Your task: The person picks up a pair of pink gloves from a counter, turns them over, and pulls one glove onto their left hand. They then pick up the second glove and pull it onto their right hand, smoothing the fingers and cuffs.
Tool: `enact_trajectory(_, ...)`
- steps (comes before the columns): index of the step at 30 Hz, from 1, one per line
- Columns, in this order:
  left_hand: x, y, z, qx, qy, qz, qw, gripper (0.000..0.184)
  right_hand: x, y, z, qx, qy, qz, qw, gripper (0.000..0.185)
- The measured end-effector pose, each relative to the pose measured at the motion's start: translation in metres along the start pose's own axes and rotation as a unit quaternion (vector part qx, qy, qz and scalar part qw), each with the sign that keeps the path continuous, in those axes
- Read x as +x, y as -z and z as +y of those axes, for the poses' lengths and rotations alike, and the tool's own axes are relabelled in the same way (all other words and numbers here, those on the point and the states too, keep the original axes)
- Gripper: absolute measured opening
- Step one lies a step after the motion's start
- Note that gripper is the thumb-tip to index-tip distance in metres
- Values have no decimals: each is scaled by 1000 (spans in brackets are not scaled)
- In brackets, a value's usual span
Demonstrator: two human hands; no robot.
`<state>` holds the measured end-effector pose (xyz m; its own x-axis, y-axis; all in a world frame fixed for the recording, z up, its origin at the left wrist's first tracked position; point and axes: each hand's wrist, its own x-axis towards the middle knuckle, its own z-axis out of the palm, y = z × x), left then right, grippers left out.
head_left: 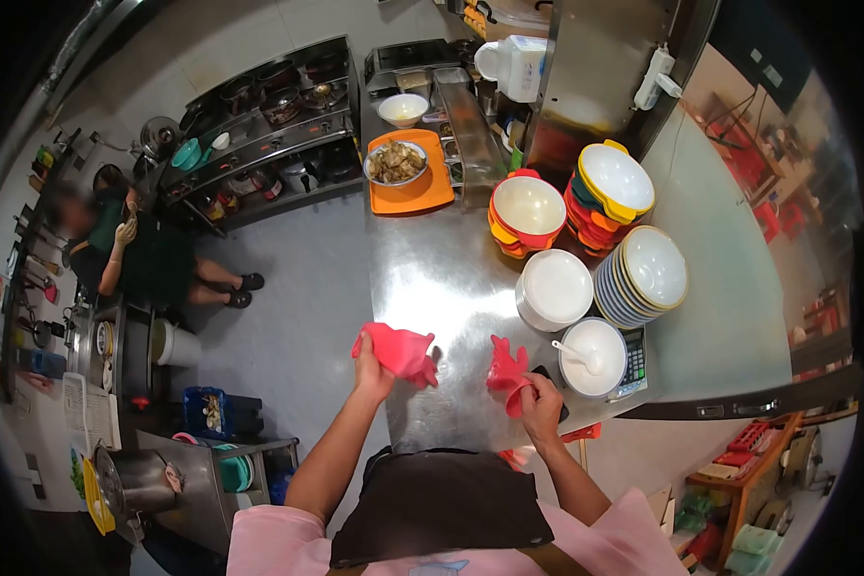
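My left hand (374,374) is closed on a pink rubber glove (400,352), which hangs limp with its fingers toward the right. In my right hand (541,407) is a second pink rubber glove (505,369), gripped at the cuff with its fingers pointing up and away from me. Both gloves are over the near part of the steel counter (422,259). Beside my right hand a dark flat object (557,396) lies partly hidden. A white bowl with a spoon (594,357) stands just beyond, to the right.
Stacked bowls (641,274), white round containers (554,289) and colourful pots (528,211) line the counter's right. Food fills a bowl (396,163) on an orange tray (427,182). A calculator (634,360) lies at the right edge. Another person (144,240) stands near the stove (269,115).
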<state>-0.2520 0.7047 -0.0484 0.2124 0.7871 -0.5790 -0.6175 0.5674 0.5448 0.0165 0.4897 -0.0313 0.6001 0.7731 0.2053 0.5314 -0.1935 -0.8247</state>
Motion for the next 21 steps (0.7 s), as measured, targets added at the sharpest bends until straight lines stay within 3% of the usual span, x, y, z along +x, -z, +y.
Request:
enact_trajectory(3, -8, -55, 15, -22, -42, -30, 998, 53, 7, 5, -17, 42, -18, -2, 999, 21)
enact_trajectory(7, 23, -58, 12, -89, -63, -30, 994, 56, 14, 13, -45, 66, -35, -5, 997, 21)
enact_trajectory(8, 29, -53, 9, -93, -38, 7, 995, 57, 16, 12, -47, 66, -31, -7, 997, 21)
enact_trajectory(10, 39, -26, -4, -103, 11, 81, 991, 60, 20, 9, -50, 66, -23, -11, 998, 20)
enact_trajectory(13, 66, 56, -35, -57, 84, 117, 988, 61, 24, 6, -69, 81, -30, -9, 996, 19)
enact_trajectory(21, 58, 110, -44, 150, 175, 77, 970, 44, 38, -5, -96, 92, -60, -64, 992, 17)
